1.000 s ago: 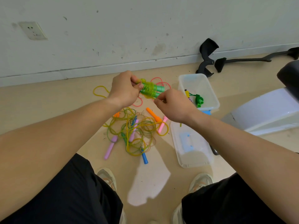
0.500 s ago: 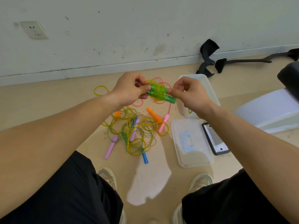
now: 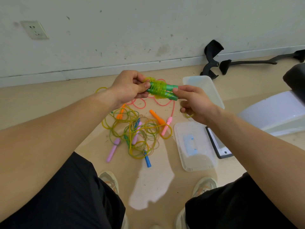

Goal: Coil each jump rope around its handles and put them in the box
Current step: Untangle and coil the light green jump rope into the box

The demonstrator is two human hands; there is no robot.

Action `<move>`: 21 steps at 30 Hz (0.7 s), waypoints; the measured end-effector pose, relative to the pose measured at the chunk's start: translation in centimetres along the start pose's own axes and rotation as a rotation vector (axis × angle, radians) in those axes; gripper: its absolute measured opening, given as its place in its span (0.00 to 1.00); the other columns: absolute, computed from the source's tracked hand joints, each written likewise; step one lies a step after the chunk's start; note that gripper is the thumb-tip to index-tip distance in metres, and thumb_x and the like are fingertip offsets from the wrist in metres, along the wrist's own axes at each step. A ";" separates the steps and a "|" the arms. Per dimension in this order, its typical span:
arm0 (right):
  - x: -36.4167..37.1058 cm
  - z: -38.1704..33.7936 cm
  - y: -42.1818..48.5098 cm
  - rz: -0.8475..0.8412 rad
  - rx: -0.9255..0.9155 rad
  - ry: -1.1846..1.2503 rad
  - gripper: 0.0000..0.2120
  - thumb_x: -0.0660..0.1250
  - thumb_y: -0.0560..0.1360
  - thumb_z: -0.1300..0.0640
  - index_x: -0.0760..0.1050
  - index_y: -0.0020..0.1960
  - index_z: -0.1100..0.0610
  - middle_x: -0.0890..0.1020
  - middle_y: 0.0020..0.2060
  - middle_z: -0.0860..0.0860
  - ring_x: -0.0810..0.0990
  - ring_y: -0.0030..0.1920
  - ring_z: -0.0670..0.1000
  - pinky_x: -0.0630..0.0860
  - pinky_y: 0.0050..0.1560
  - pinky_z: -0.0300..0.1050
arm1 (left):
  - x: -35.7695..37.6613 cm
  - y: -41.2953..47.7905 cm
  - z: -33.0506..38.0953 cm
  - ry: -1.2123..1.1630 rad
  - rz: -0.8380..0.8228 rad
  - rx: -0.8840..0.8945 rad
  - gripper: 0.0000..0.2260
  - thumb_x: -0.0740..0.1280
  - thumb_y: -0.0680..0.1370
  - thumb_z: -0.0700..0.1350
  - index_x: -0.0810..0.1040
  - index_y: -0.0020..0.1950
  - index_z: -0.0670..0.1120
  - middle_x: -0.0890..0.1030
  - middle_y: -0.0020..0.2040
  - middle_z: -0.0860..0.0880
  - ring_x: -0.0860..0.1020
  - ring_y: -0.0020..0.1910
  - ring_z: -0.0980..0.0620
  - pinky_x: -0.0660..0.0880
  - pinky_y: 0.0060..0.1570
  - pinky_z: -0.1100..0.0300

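Held in the air above the floor (image 3: 49, 104), the green jump rope (image 3: 160, 90) has its two green handles lying side by side, with yellow-green cord wound round their middle. The left hand (image 3: 130, 86) pinches the left end of the bundle between thumb and curled fingers (image 3: 138, 78). The right hand (image 3: 194, 103) pinches the right end between thumb and forefinger, its other fingers loosely curled, and a small loop of yellow cord (image 3: 189, 115) shows just under it. The clear box (image 3: 204, 90) stands on the floor to the right of the bundle, partly behind the right hand, and what lies in it cannot be made out. Its lid (image 3: 194, 146) lies flat nearer to the person, with a dark flat slab (image 3: 217, 146) just beside it on the right. Below the hands a tangle of ropes (image 3: 137, 131) sprawls on the floor, with an orange handle (image 3: 156, 117), a pink handle (image 3: 166, 126), a blue handle (image 3: 147, 160) and a lilac handle (image 3: 113, 150) among the loops
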State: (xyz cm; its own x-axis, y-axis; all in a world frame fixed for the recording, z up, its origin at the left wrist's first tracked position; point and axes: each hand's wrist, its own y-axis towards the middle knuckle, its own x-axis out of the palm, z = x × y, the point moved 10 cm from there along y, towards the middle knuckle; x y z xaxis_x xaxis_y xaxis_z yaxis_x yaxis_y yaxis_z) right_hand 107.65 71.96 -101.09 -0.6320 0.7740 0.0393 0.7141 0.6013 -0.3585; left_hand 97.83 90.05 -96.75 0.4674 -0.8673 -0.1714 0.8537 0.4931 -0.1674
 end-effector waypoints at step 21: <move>2.1 0.7 0.0 -0.066 0.120 0.097 0.09 0.69 0.75 0.66 0.77 0.55 0.62 0.75 0.35 0.55 0.66 0.29 0.45 0.77 0.27 0.36 | 4.8 -2.4 -0.1 0.802 -0.104 0.176 0.31 0.72 0.67 0.68 0.71 0.67 0.64 0.70 0.55 0.50 0.73 0.52 0.55 0.70 0.56 0.60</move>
State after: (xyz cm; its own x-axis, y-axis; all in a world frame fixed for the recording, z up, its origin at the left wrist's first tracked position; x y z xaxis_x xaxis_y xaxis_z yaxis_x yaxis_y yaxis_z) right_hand 106.13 73.48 -101.64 -0.6401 0.7527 0.1537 0.6273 0.6276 -0.4611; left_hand 97.98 84.69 -97.28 0.1349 -0.5628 -0.8155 0.9381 0.3374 -0.0777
